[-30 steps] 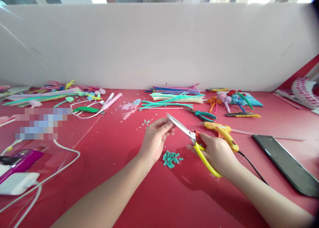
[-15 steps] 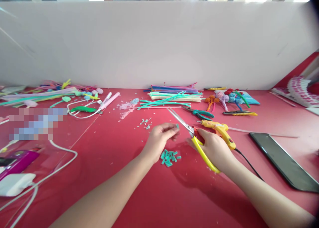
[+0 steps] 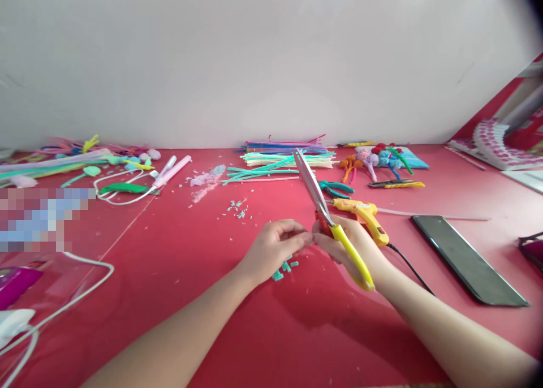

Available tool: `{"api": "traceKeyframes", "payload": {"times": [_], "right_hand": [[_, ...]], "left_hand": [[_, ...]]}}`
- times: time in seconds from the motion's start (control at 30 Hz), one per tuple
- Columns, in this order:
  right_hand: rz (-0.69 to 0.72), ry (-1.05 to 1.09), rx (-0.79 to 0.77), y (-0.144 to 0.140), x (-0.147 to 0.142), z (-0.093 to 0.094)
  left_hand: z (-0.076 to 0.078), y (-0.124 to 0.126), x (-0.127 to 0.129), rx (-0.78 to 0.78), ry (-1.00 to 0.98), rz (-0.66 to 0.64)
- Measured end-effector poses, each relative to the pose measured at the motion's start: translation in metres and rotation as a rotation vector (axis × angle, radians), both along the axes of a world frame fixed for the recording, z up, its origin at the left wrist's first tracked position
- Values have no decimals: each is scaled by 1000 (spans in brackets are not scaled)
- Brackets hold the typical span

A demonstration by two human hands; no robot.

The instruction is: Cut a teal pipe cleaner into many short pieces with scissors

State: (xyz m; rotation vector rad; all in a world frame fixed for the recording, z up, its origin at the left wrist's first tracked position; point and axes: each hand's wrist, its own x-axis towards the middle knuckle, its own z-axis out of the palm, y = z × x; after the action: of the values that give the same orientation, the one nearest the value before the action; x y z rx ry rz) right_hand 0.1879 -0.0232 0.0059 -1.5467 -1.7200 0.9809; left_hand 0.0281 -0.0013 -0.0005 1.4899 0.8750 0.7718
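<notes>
Here, yellow-handled scissors (image 3: 326,218) are being gripped in the right hand (image 3: 350,244), fingers closed about the handles, with the blades standing together and pointing up and away toward the far wall. The left hand (image 3: 275,246) is being held just beside it, fingertips pinched together and meeting those of the right hand; whether a small piece is being pinched between them cannot be told. A little heap of short teal pipe-cleaner pieces (image 3: 283,268) is lying on the red table (image 3: 178,246) under and just near of the left hand, partly hidden by it. Judging by that heap, several lengths are already being counted as cut, while a bundle of long uncut pipe cleaners (image 3: 284,160) is lying far behind, well apart from the hands. A yellow glue gun (image 3: 360,215) is lying just right of the scissors, and a dark phone (image 3: 466,259) farther right.
</notes>
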Motion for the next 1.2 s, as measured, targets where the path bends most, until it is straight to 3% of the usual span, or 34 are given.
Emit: {"api": "traceKeyframes", "payload": {"times": [0.13, 0.27, 0.33, 0.4, 0.53, 0.63, 0.77, 0.9, 1.2], "right_hand": [[23, 15, -19, -2, -2, -1], [-9, -6, -28, -1, -2, 0], [-55, -32, -28, 0, -2, -1], [-76, -36, -34, 1, -2, -3], [-93, -50, -26, 2, -3, -7], [-98, -73, -8, 1, -5, -6], [-86, -25, 6, 0, -4, -2], [-64, -45, 84, 4, 3, -5], [-35, -445, 182, 4, 5, -14]], "left_hand": [[-2, 6, -4, 43, 33, 42], [-9, 19, -15, 168, 173, 313], [-11, 22, -17, 208, 192, 373], [-11, 19, -14, 221, 171, 347], [-8, 3, -1, 201, 200, 128], [-7, -5, 4, 182, 217, 113], [-6, -3, 2, 59, 106, 124], [-4, 2, -1, -70, -88, 215], [-5, 10, -4, -165, -454, 409]]}}
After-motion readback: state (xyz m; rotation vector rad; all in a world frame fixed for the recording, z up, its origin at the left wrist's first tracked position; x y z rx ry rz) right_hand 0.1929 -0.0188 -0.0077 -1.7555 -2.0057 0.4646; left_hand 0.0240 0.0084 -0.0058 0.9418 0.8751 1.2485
